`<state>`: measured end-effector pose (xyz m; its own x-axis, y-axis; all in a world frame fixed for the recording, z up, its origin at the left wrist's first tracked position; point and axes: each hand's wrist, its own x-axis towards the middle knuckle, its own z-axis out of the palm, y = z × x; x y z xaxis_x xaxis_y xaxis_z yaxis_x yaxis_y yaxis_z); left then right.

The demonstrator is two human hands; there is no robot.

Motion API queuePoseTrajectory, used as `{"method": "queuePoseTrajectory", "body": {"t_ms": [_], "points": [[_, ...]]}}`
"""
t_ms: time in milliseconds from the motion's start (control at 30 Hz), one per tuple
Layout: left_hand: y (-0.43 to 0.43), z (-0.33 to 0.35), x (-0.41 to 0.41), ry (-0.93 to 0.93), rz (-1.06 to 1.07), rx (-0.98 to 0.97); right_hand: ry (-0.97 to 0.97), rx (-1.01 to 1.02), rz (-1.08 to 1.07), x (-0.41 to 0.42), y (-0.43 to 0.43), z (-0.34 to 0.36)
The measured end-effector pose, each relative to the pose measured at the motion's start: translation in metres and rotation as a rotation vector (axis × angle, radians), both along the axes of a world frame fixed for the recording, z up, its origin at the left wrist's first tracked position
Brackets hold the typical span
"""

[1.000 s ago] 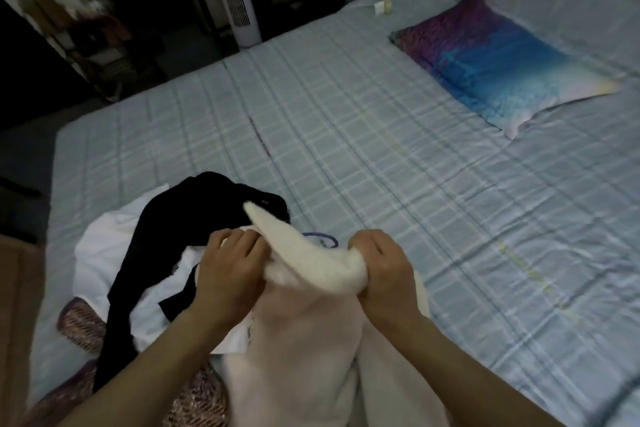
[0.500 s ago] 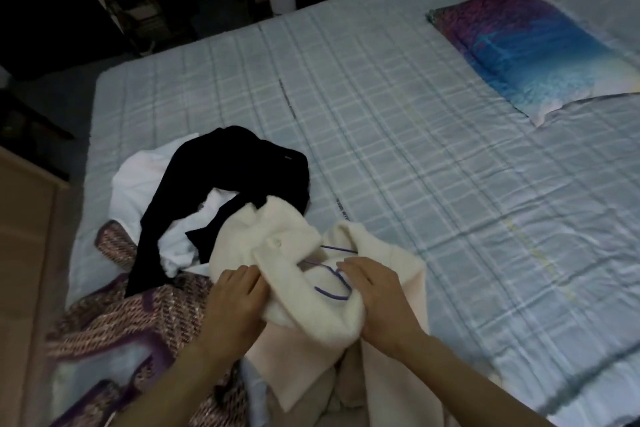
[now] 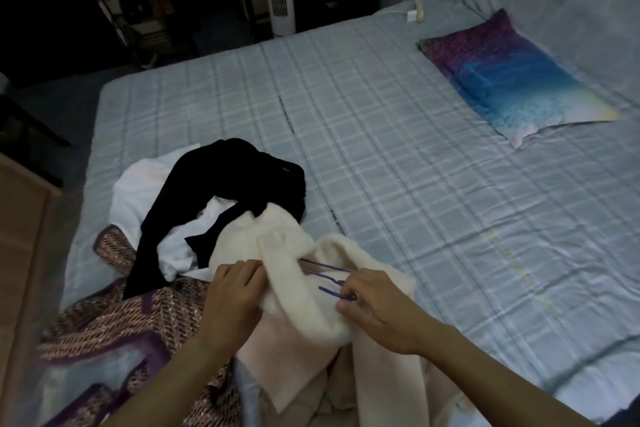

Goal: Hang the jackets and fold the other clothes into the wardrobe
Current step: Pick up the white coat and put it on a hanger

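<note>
The cream jacket (image 3: 287, 253) was gripped at the bed's (image 3: 381, 149) near edge by the left hand's (image 3: 235, 291) curled fingers. The purple hanger (image 3: 333, 292) on it was pinched by the right hand (image 3: 377, 305).

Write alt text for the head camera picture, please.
A person's left hand grips a cream jacket while the right hand pinches a purple hanger lying in its folds, on a bed with a checked blue sheet. A black garment lies behind; a colourful pillow sits far right.

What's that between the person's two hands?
In the head view, a fold of the cream jacket lies between the left hand and right hand, with a purple hanger lying on it.
</note>
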<state>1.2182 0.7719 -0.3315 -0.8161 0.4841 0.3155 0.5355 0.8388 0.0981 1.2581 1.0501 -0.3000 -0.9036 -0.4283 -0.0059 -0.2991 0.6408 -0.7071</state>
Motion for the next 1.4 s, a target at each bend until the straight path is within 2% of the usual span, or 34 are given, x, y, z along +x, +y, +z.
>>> {"method": "queuePoseTrajectory", "body": {"t_ms": [333,500,600,700,800,933,1200,1400], "points": [[0.02,0.014,-0.013,-0.052,-0.014,0.074,0.013,-0.194,-0.097,0.011,-0.014,0.056],[0.029,0.041,-0.033,-0.043,-0.083,0.022,0.075,-0.263,-0.125,0.014,-0.012,0.092],[0.034,0.059,-0.042,-0.087,-0.126,-0.075,0.12,-0.292,-0.174,0.011,-0.006,0.11],[0.034,0.077,-0.047,-0.132,-0.219,-0.158,0.143,-0.325,-0.246,0.007,-0.001,0.121],[0.024,0.094,-0.048,-0.134,-0.325,-0.155,0.152,-0.367,-0.29,0.005,0.005,0.13],[0.021,0.117,-0.048,0.07,-0.368,-0.195,0.189,-0.407,-0.328,0.003,0.007,0.148],[0.011,0.159,-0.024,0.315,-0.353,0.036,0.338,-0.437,-0.332,0.003,-0.004,0.205],[-0.006,0.21,0.005,0.425,-0.212,0.123,0.483,-0.371,-0.323,0.008,-0.02,0.248]]}}
